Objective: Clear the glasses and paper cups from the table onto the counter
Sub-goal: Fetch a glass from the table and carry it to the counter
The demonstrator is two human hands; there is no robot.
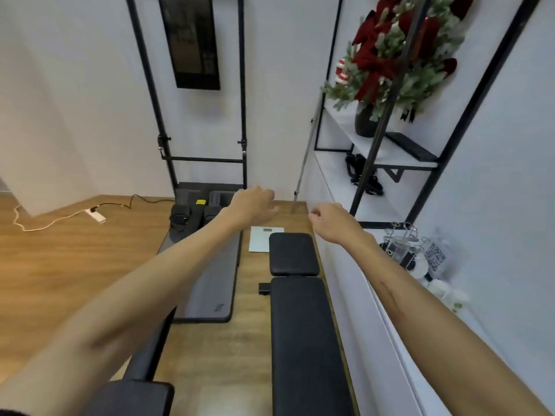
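- Bare forearms reach forward over a black padded bench (303, 325) on the wooden floor (60, 265).
- Left hand (253, 205) is loosely curled, holding nothing.
- Right hand (333, 219) is likewise curled and empty, fingers drooping.
- Clear glasses (401, 247) stand in a wire rack on the white counter (390, 340) at right, well apart from both hands.
- No paper cups can be made out.

We find open air ahead of both hands; the glass rack (401, 246) crowds the counter (468, 331), shelf posts (377, 139) beyond.
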